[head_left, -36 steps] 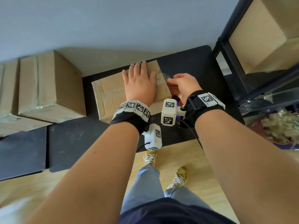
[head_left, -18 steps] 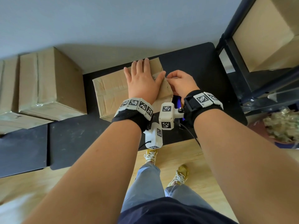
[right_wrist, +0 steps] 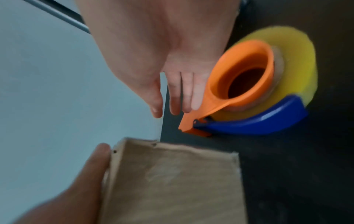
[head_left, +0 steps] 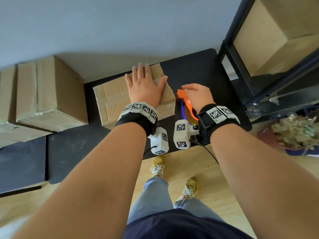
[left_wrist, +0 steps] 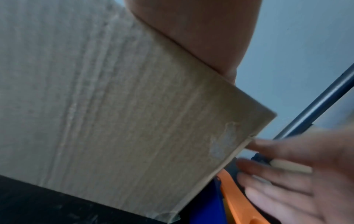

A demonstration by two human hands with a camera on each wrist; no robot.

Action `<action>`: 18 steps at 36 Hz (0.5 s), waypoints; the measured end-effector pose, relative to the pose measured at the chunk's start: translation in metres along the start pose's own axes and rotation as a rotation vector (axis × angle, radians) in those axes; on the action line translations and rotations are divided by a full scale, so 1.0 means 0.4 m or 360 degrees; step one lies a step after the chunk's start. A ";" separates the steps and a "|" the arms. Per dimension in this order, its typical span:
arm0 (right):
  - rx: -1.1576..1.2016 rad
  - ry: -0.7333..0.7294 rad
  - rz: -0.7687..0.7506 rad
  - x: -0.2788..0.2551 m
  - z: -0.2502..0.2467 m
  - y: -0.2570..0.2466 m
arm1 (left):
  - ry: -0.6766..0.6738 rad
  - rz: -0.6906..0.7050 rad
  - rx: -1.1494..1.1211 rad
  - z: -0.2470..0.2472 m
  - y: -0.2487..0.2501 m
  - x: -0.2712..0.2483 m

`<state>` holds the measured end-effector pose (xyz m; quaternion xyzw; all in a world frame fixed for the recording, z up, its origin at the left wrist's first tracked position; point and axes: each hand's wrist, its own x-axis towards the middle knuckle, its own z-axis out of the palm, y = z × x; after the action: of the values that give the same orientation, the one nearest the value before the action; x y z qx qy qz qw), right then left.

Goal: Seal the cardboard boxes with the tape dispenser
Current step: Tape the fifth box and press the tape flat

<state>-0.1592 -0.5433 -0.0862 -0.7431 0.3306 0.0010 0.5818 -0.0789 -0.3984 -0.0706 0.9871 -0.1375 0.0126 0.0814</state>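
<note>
A small cardboard box (head_left: 112, 99) lies on the black table (head_left: 198, 71). My left hand (head_left: 145, 87) lies flat on its right half, fingers spread and straight, thumb at the right edge. In the left wrist view the box side (left_wrist: 114, 106) fills the frame. An orange and blue tape dispenser (head_left: 181, 97) with a yellow tape roll (right_wrist: 298, 60) lies on the table just right of the box. My right hand (head_left: 195, 95) hovers over it with straight, relaxed fingers (right_wrist: 187, 94) beside the orange frame (right_wrist: 216, 84), gripping nothing.
Two taped boxes (head_left: 51, 94) stand at the left against the wall. A black metal rack (head_left: 241, 66) holding a large box (head_left: 276, 31) rises at the right. A dried plant (head_left: 296, 131) sits low on the right. A lower black surface (head_left: 20, 161) adjoins the table's left.
My right hand has left the box's right end and moved right, over the tape dispenser, which now shows. My left hand stays pressed on the box top.
</note>
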 end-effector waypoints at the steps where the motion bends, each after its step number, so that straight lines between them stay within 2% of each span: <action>1: -0.0074 0.0040 0.0003 -0.005 -0.010 0.011 | -0.0006 -0.0006 0.0007 -0.003 0.006 -0.003; 3: -0.0268 0.0093 0.0011 -0.011 -0.026 0.029 | 0.0002 -0.0001 -0.0004 -0.009 0.020 -0.013; 7: -0.0987 -0.0009 -0.0011 -0.030 -0.033 0.082 | 0.0114 0.0015 -0.0172 -0.007 0.041 -0.041; 12: -0.1228 -0.0145 0.0030 -0.050 0.001 0.147 | 0.0118 0.0026 -0.0216 0.015 0.040 -0.062; 18: -0.1678 0.0000 -0.0163 -0.046 0.041 0.175 | 0.0141 0.0040 -0.0203 0.024 0.037 -0.057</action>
<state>-0.2016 -0.5275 -0.1449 -0.9500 0.2484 0.1387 0.1285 -0.1048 -0.4080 -0.0788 0.9765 -0.1467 0.0486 0.1500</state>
